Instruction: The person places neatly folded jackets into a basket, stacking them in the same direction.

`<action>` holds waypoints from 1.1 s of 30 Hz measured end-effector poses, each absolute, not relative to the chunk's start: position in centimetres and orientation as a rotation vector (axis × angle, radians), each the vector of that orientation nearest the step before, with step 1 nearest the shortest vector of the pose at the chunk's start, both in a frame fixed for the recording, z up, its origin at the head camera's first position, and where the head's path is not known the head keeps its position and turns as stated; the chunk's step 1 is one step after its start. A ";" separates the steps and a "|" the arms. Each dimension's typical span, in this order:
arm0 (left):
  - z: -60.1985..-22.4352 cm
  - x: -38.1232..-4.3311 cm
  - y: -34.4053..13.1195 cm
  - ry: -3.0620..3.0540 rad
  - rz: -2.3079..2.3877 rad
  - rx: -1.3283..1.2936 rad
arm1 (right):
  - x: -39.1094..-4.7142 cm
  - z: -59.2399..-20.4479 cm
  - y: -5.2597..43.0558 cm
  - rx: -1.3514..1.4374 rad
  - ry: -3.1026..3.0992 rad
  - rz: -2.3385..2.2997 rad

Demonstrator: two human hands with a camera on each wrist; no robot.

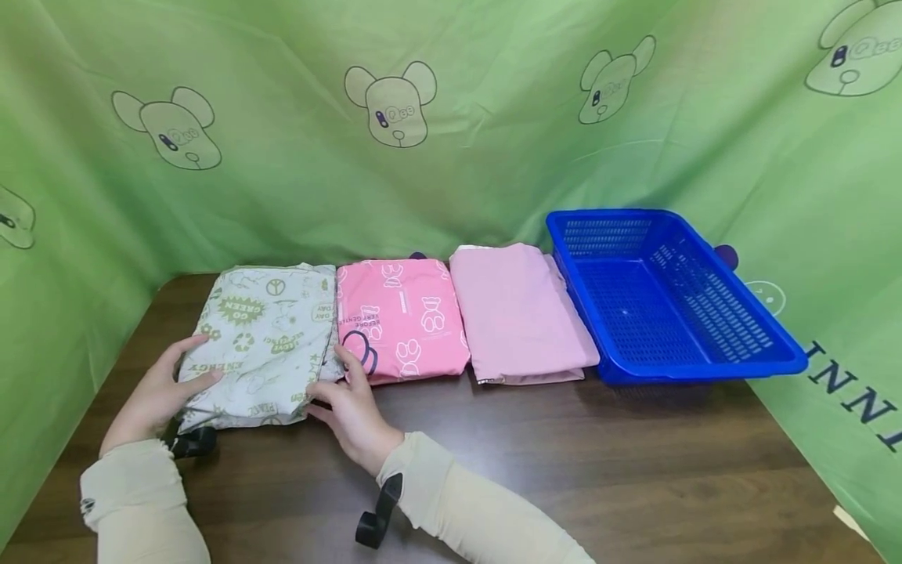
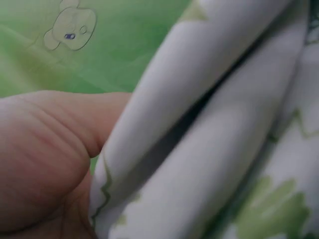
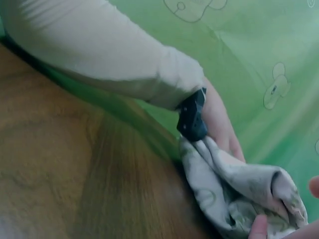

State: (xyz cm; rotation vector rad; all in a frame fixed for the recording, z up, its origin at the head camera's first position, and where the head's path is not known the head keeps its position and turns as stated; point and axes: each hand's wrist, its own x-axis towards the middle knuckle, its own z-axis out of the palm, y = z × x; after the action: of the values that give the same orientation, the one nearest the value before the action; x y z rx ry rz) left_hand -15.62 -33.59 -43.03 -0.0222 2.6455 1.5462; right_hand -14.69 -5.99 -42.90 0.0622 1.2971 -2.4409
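A folded white cloth with green printing (image 1: pixel 257 345) lies at the left end of the table. My left hand (image 1: pixel 153 395) grips its near left side, the thumb over the top; in the left wrist view the rest of the fingers are hidden behind the thick folds (image 2: pixel 199 144). At the near right corner my right hand (image 1: pixel 355 415) holds the cloth's edge between thumb and fingers. One fingertip (image 3: pixel 258 226) shows against the bunched cloth in the right wrist view. Beside it lies a folded bright pink cloth with white bear outlines (image 1: pixel 416 313), close to the right hand's fingers.
A folded pale pink cloth (image 1: pixel 521 313) lies right of the bright pink one. Next to it stands a blue plastic basket (image 1: pixel 705 368) with nothing in it. The brown wooden table (image 1: pixel 564 462) is backed by a green curtain with cartoon bear heads (image 1: pixel 493 157).
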 end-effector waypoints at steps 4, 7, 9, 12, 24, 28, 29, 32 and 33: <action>-43.0 -15.3 -34.1 2.624 1.541 -0.018 | -15.4 -43.0 -6.2 -0.001 1.387 -2.371; -42.9 -15.2 -34.2 2.616 1.551 0.005 | -15.9 -43.0 -6.4 -0.042 1.535 -2.272; -42.8 -15.1 -34.3 2.611 1.556 0.018 | -16.2 -43.0 -6.5 -0.075 1.656 -2.210; -42.8 -15.1 -34.3 2.621 1.540 0.033 | -16.7 -43.1 -6.8 -0.121 1.778 -2.160; -43.2 -15.0 -34.3 2.563 1.712 0.023 | -17.8 -43.6 -7.9 -0.046 1.593 -2.203; -43.3 -15.0 -34.5 2.514 1.732 0.019 | -18.0 -43.7 -8.0 -0.038 1.562 -2.170; -43.4 -15.0 -34.5 2.491 1.738 0.020 | -18.1 -43.7 -8.1 -0.037 1.557 -2.163; -43.5 -15.0 -34.7 2.434 1.741 0.039 | -18.3 -43.9 -8.1 -0.039 1.536 -2.143; -43.5 -15.0 -34.7 2.409 1.750 0.043 | -18.3 -43.9 -8.1 -0.041 1.527 -2.140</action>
State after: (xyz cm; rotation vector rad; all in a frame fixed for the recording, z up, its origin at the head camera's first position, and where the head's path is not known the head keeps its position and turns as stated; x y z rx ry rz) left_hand -14.98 -34.69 -43.47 0.0426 2.4086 1.7498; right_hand -18.34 -8.12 -43.91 -0.0408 1.5272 -2.1402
